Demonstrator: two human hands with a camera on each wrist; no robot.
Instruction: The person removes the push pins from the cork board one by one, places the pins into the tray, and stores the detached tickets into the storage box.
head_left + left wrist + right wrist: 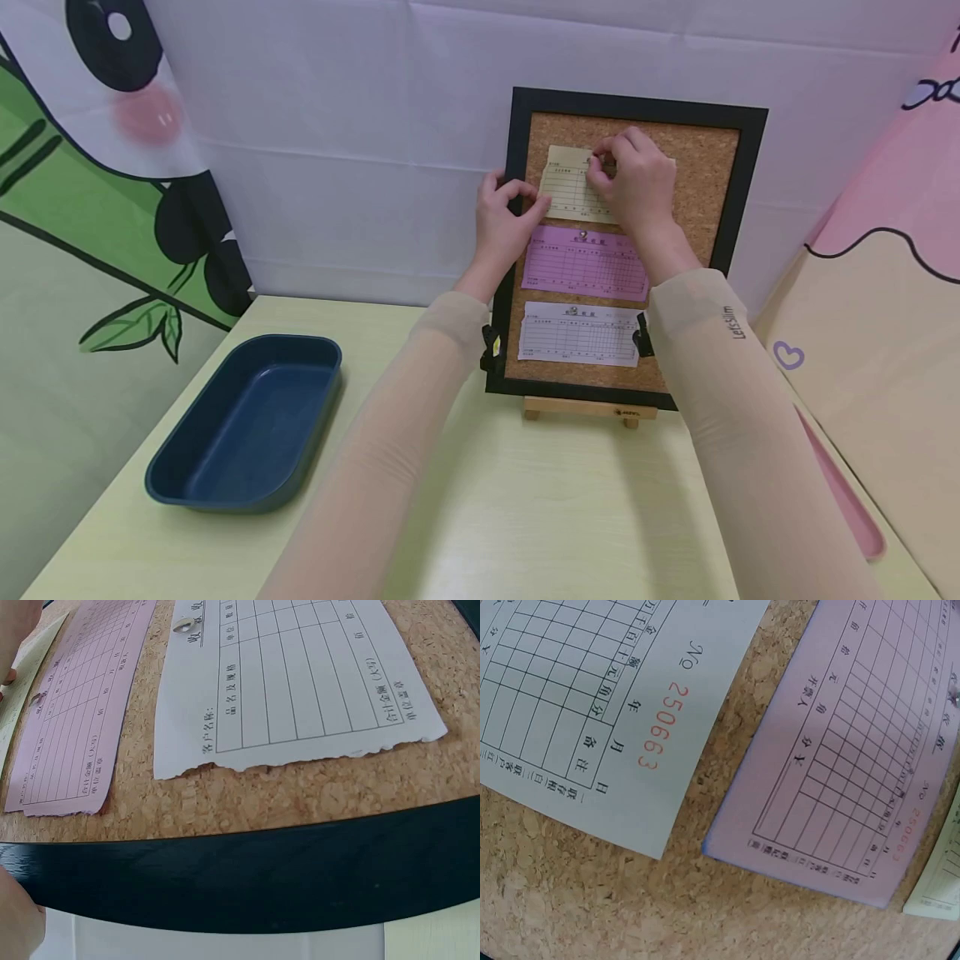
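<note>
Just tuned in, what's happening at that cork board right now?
A person works at a framed cork board standing on a small wooden easel. The left hand holds the left edge of the yellow slip at the top, while the right hand pinches at its upper middle. A pink slip and a white slip hang pinned below. A blue tray sits on the table.

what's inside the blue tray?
Nothing visible: the tray shows only its bare blue floor in the head view. Its near wall hides a thin strip of floor behind it, so that part cannot be checked.
</note>
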